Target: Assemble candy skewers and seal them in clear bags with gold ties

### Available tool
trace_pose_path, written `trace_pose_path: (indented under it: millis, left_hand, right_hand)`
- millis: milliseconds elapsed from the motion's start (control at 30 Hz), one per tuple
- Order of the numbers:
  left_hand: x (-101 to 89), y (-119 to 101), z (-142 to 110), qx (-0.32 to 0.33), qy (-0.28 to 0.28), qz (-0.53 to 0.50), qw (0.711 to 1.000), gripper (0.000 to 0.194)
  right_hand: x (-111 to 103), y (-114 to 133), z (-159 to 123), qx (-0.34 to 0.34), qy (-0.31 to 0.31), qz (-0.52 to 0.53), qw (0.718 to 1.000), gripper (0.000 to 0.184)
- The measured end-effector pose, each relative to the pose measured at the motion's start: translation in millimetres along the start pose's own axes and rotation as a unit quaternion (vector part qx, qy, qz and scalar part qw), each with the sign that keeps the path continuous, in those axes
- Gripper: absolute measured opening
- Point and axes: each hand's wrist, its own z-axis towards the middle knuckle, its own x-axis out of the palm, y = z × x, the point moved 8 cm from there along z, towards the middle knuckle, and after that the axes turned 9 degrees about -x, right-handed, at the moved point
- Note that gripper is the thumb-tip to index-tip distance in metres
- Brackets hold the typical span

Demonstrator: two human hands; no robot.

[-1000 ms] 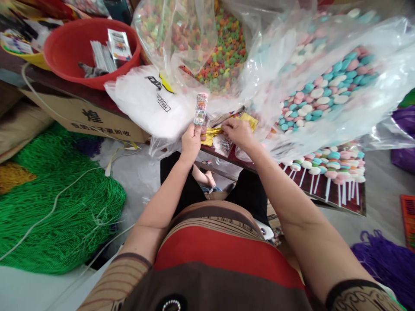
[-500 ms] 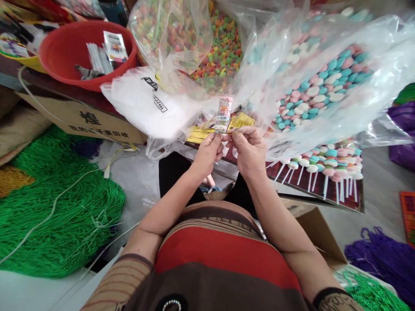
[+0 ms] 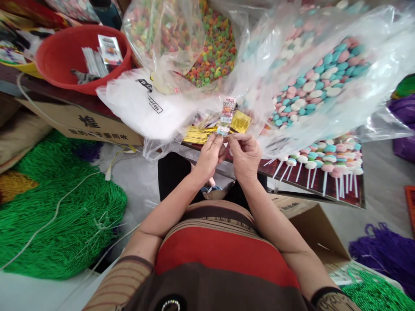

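Note:
My left hand (image 3: 210,155) pinches the gathered lower end of a small printed clear candy packet (image 3: 228,110), which stands up above the fingertips. Close beside it, my right hand (image 3: 245,154) is closed in a pinch at the packet's neck. Whatever its fingertips hold is too small to make out. Gold twist ties (image 3: 196,134) lie on the table just beyond my left hand, and another bundle of gold ties (image 3: 241,122) lies behind my right hand. Some other printed packets (image 3: 207,119) are partly hidden behind the held one.
White printed bags (image 3: 129,108) lie left of my hands, near a red basin (image 3: 48,73). Behind stands a clear bag of ring candies (image 3: 217,52). At right are a bag of pastel candies (image 3: 311,95) and candy skewers on white sticks (image 3: 324,157). Green cord (image 3: 58,207) heaps at left.
The view has shifted slightly. My right hand has curled in and turned a little at the packet's neck, while my left hand keeps its pinch. The packet still stands upright.

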Motion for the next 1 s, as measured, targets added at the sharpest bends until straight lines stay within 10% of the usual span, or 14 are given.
trace_pose_path:
  millis: [300, 667, 1000]
  left_hand:
    - [6.3, 4, -5, -0.036, 0.037, -0.06, 0.997, 0.02]
    - [24.1, 39, -28, -0.278, 0.201, -0.066, 0.937, 0.035]
    - [7.5, 36, -2, -0.103, 0.062, -0.011, 0.993, 0.03]
  right_hand:
    - [5, -22, -9, 0.14, 0.01, 0.137, 0.981, 0.024]
    - [5, -20, -12, 0.186, 0.167, 0.214, 0.945, 0.036]
    - [-19, -35, -4, 0.095, -0.011, 0.055, 0.994, 0.031]
